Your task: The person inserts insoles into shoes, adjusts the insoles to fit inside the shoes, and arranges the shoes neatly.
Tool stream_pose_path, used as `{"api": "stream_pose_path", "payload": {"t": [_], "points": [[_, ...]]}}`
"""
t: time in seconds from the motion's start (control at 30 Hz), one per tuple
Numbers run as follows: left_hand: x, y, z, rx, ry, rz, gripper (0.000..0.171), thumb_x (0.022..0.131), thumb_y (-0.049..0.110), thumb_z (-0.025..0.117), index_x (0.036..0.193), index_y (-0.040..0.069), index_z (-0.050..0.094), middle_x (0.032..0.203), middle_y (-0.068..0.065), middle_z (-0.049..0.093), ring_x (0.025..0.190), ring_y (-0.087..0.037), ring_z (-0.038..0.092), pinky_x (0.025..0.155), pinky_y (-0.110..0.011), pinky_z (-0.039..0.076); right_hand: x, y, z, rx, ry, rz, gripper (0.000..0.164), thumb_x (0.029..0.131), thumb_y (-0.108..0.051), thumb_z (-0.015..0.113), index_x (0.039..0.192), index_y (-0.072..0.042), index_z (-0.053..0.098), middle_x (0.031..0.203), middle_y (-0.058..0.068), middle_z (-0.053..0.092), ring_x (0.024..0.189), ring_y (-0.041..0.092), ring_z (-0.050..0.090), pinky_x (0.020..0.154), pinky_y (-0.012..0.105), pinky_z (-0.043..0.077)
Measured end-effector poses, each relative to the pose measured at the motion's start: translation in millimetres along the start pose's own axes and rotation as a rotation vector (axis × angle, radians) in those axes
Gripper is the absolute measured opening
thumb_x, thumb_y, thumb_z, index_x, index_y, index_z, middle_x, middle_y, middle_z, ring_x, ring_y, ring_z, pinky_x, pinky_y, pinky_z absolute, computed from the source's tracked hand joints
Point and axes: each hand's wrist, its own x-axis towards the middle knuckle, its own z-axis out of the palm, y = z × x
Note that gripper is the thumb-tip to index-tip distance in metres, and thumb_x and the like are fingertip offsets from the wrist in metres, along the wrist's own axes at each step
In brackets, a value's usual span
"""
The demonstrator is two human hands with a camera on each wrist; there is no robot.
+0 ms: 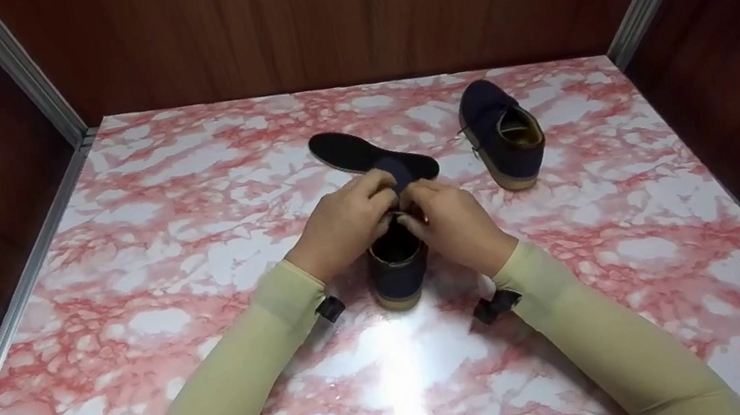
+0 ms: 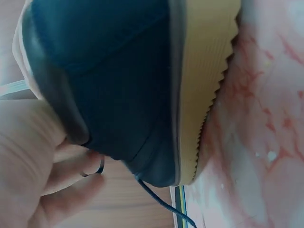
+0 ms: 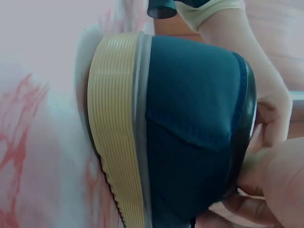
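A dark blue shoe (image 1: 399, 280) with a tan sole stands upright, heel toward me. Both hands are at the front of its ankle opening. My left hand (image 1: 346, 223) grips the left edge of the collar near the tongue, its fingers bent over the top. From the other side, my right hand (image 1: 457, 226) pinches the right edge, with the thumb at the opening. A loose lace (image 2: 161, 202) hangs from the shoe in the left wrist view. In the right wrist view the heel counter (image 3: 194, 85) fills the middle. The hands partly cover the shoe's front.
A black insole (image 1: 345, 152) lies just beyond the shoe, partly behind its toe. The matching shoe (image 1: 487, 114) stands at the back right, toe away from me. Dark wooden panels (image 1: 336, 15) enclose the red-and-white marbled table (image 1: 161, 320) at the back and sides.
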Motion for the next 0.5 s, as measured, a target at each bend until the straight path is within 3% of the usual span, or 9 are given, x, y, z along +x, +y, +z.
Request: {"api": "stream_pose_path", "payload": {"t": [0.1, 0.2, 0.37, 0.5], "points": [[-1.6, 2.3, 1.9, 0.014, 0.041, 0.025, 0.010, 0.107, 0.016, 0.071, 0.107, 0.009, 0.078, 0.128, -0.004, 0.069, 0.110, -0.023, 0.069, 0.076, -0.039, 0.065, 1, 4, -2, 0.100, -0.072, 0.025, 0.027, 0.097, -0.018, 0.086, 0.111, -0.005, 0.068, 0.104, 0.011, 0.065, 0.088, 0.026, 0.064, 0.079, 0.039, 0.055], [-1.6, 5.2, 3.3, 0.039, 0.055, 0.044, 0.013, 0.109, 0.014, 0.067, 0.106, 0.007, 0.078, 0.123, -0.005, 0.070, 0.106, -0.023, 0.069, 0.078, -0.037, 0.065, 3, 8, -3, 0.168, -0.122, 0.043, 0.035, 0.093, -0.020, 0.090, 0.114, -0.006, 0.066, 0.109, 0.011, 0.060, 0.093, 0.026, 0.061, 0.081, 0.037, 0.052], [-0.9, 7.9, 4.5, 0.129, 0.023, 0.074, 0.014, 0.110, 0.009, 0.061, 0.113, 0.002, 0.073, 0.113, -0.010, 0.076, 0.098, -0.026, 0.078, 0.082, -0.038, 0.066, 4, 12, -2, 0.164, -0.138, 0.050, 0.039, 0.093, -0.020, 0.089, 0.122, -0.005, 0.067, 0.114, 0.013, 0.065, 0.101, 0.028, 0.061, 0.088, 0.040, 0.055], [0.3, 5.4, 3.9, 0.063, -0.024, 0.026, 0.011, 0.111, 0.015, 0.062, 0.110, 0.004, 0.065, 0.100, -0.009, 0.077, 0.086, -0.028, 0.081, 0.074, -0.041, 0.066, 3, 14, -3, 0.168, -0.156, 0.039, 0.037, 0.092, -0.007, 0.083, 0.125, -0.003, 0.067, 0.117, 0.015, 0.068, 0.103, 0.030, 0.062, 0.093, 0.045, 0.056]]}}
